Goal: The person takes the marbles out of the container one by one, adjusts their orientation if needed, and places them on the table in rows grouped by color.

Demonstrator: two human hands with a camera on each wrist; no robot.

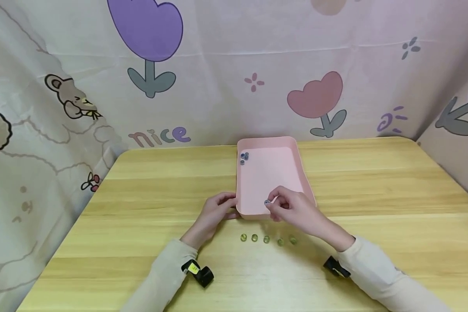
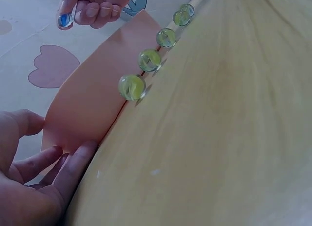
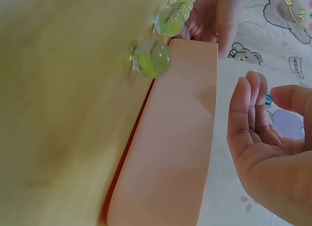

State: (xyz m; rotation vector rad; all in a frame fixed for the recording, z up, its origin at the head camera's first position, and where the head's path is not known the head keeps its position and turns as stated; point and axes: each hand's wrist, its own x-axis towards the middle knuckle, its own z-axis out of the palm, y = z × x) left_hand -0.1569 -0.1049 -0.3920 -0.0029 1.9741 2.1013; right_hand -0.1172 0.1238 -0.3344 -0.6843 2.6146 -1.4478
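A pink tray [image 1: 271, 177] lies lengthwise on the table. Between thumb and fingertips, my right hand [image 1: 296, 210] pinches a blue marble [image 1: 267, 202] over the tray's near end; the same clear marble with a blue core [image 2: 64, 21] shows in the left wrist view. My left hand [image 1: 213, 215] holds the tray's near left corner, thumb and fingers around its wall. Inside the tray, several blue marbles [image 1: 242, 162] cluster by the far left corner. In front of the tray stands a row of several yellow-green marbles [image 1: 266, 239], seen close up in both wrist views.
The wooden table [image 1: 160, 186] reaches back to a printed cloth [image 1: 218, 99] hung behind it, with more cloth at both sides. The tray's far end is close to the table's back edge. Each sleeve carries a black wrist camera [image 1: 206, 276].
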